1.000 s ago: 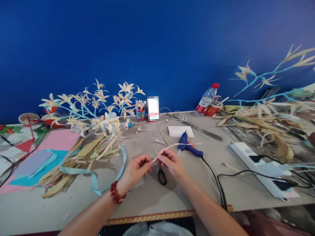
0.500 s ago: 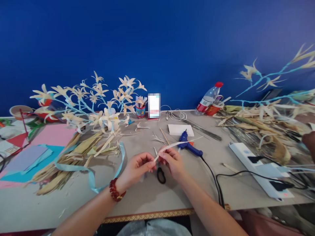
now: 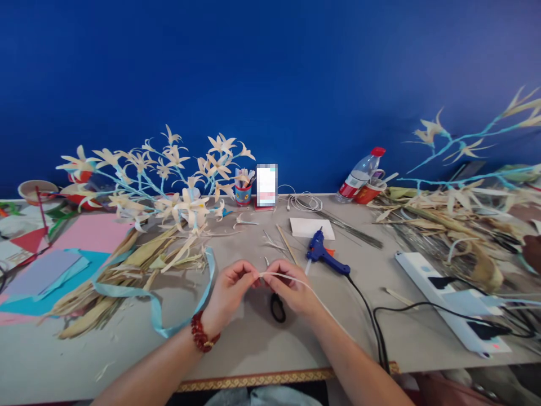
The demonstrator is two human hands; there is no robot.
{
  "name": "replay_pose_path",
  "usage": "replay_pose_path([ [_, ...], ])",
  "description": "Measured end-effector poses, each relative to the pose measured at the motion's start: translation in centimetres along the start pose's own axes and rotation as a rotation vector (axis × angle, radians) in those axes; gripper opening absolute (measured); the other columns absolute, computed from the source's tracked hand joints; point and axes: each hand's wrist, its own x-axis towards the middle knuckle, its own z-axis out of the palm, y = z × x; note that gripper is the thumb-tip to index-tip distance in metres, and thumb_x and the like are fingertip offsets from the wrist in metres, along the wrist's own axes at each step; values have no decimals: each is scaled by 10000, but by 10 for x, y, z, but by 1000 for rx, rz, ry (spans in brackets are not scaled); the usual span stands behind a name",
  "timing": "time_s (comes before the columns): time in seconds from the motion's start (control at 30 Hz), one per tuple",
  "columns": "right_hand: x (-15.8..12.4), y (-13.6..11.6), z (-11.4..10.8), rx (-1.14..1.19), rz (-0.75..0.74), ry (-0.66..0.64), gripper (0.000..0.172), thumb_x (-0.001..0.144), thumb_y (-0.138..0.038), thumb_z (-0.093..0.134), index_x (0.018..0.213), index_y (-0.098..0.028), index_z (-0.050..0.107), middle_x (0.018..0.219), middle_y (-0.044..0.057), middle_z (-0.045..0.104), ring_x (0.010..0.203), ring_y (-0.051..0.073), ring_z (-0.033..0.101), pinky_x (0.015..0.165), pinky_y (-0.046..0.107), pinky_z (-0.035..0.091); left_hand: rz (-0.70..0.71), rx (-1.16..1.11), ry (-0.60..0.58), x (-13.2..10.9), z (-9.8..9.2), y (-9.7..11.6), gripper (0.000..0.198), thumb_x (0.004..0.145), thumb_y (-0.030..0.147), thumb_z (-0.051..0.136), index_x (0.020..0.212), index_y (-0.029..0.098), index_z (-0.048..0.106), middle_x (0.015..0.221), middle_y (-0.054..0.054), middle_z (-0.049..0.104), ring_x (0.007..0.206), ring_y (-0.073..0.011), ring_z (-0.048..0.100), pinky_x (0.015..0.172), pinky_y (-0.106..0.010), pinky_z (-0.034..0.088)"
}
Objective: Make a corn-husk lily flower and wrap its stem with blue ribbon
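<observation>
My left hand [image 3: 234, 290] pinches one end of a thin pale strip [image 3: 291, 278], which looks like dried husk. Close beside it, my right hand [image 3: 292, 286] is closed on the same strip between thumb and forefinger. The strip's free length curves over the right hand and down along the forearm. Under my hands lie scissors [image 3: 278, 308] with a black handle, partly hidden. A blue glue gun [image 3: 327, 256] rests just beyond my right hand. A light-blue ribbon [image 3: 157, 321] curls near my left wrist.
Pale flowers on blue stems [image 3: 190, 206] fill the back left, above dried husks [image 3: 105, 287] and coloured paper [image 3: 93, 231]. A white power strip [image 3: 443, 304] with black cables lies right. A bottle [image 3: 359, 175] leans by a red cup [image 3: 368, 192]. Another person's hand [image 3: 531, 252] shows far right.
My hands have drawn level and closer together on the strip. Its free end, which pointed right and away over the glue gun, now bends back toward me along the right forearm.
</observation>
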Motion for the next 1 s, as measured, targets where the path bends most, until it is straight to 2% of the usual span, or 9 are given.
replay_pose_path([
  [0.17,0,-1,3,-40,-29,34,200,810,-318,592,659,-187,581,589,-26,501,562,123,437,535,235,323,-14,-53,74,-2,6,-7,154,817,272,608,698,174,596,636,23,600,655,-124,525,667,-236,404],
  [0.27,0,0,3,14,-16,49,185,805,-279,572,644,-188,566,588,-22,508,568,131,453,547,243,338,-38,-92,4,0,5,-6,137,825,280,600,736,175,602,661,13,613,678,-132,547,696,-249,423],
  [0.37,0,-2,1,-27,-19,73,183,795,-270,555,631,-190,544,570,-31,470,556,127,429,534,241,321,20,136,-88,4,0,-2,109,804,269,621,778,165,640,729,-15,649,722,-151,571,714,-262,436],
  [0.47,0,-5,1,-156,-63,42,164,776,-259,546,628,-189,541,580,-31,466,559,123,421,526,235,306,165,428,-70,6,-4,2,90,809,225,592,788,166,656,762,-19,666,749,-157,584,727,-260,441],
  [0.53,-1,-6,3,-223,-84,23,143,764,-244,542,631,-190,538,579,-32,470,554,120,421,518,230,303,215,541,-58,5,-5,4,99,818,208,565,774,173,647,738,-5,661,722,-149,584,696,-247,444],
  [0.67,-1,-4,3,-216,-48,58,134,773,-262,549,659,-194,528,581,-35,463,542,119,411,495,225,298,246,603,-40,4,-8,8,116,843,236,542,799,185,637,746,1,673,714,-147,600,668,-236,451],
  [0.77,-1,-3,2,-168,-33,42,117,776,-259,548,680,-194,533,593,-34,469,540,117,413,490,220,304,229,596,-125,5,-11,11,125,848,260,550,835,189,653,798,-6,696,763,-156,620,709,-246,462],
  [0.87,0,-3,1,-202,-59,-3,107,768,-250,548,678,-192,543,598,-28,493,553,118,436,497,215,319,216,631,-166,6,-13,11,109,831,238,560,791,188,648,760,2,684,728,-152,614,683,-242,459],
  [1.0,0,-6,3,-329,-144,-6,123,770,-230,533,652,-194,530,574,-35,486,541,112,438,512,215,324,280,739,-121,4,-11,8,80,810,177,553,758,191,612,730,7,651,715,-154,593,683,-258,444],
])
